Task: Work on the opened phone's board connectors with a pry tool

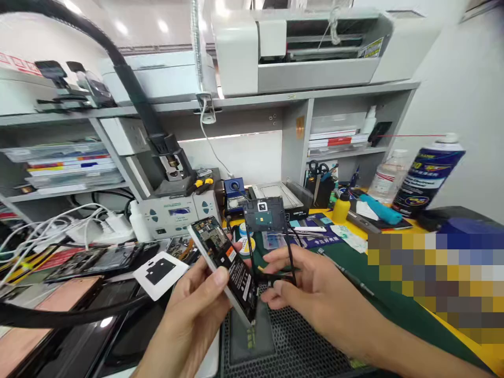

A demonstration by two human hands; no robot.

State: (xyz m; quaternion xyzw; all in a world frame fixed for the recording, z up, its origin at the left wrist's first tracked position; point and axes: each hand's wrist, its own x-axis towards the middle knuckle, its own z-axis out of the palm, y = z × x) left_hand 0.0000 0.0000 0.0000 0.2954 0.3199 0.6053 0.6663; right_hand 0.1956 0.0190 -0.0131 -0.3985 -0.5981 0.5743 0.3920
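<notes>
My left hand (199,302) is closed around an opened smartphone (232,262), tilted, with its circuit board at the top and black battery showing. In my right hand (315,283), the fingers pinch the lower end of a thin black phone inner frame (289,257). This frame stands upright just right of the phone; its wide top plate carries a camera opening and its two thin side rails run down to my fingers. The frame's lower end lies close to the phone's lower edge; whether they touch I cannot tell. Beneath both hands lies a black perforated mat (299,341).
Several phones and a white card with a black sticker (161,270) lie at left. Behind stand a grey control unit (177,212) and a blue device (235,191). A yellow bottle (340,208), a spray can (427,176) and a screwdriver-like tool (348,275) are at right.
</notes>
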